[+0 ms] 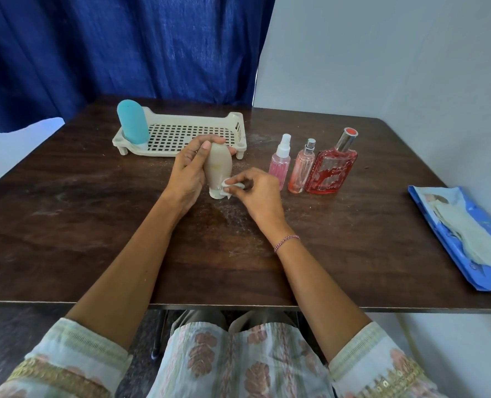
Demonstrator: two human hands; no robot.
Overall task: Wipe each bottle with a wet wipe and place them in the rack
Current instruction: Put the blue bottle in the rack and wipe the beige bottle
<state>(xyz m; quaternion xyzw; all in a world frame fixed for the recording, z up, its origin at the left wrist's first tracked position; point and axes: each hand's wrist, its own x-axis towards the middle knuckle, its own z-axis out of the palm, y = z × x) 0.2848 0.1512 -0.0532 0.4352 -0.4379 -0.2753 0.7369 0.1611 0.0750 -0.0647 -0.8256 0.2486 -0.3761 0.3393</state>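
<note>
Hands (188, 170) over dark table (66, 225), blue curtain (123, 38)

Found the rack (240, 127) toward the far side of the surface (95, 211), left of centre, with a first bottle (132, 122) upright in its left end. Noted a second bottle (218, 165) standing on the surface just before the rack's right end, between the left grip (187, 173) and the right grip (260, 193), with a wipe (228, 185) against its lower right side. Saw a row just to the right: leftmost bottle (280, 165), middle bottle (301, 170), rightmost bottle (332, 170). Spotted the wipe pack (465, 239) at the right edge, well apart.
</note>
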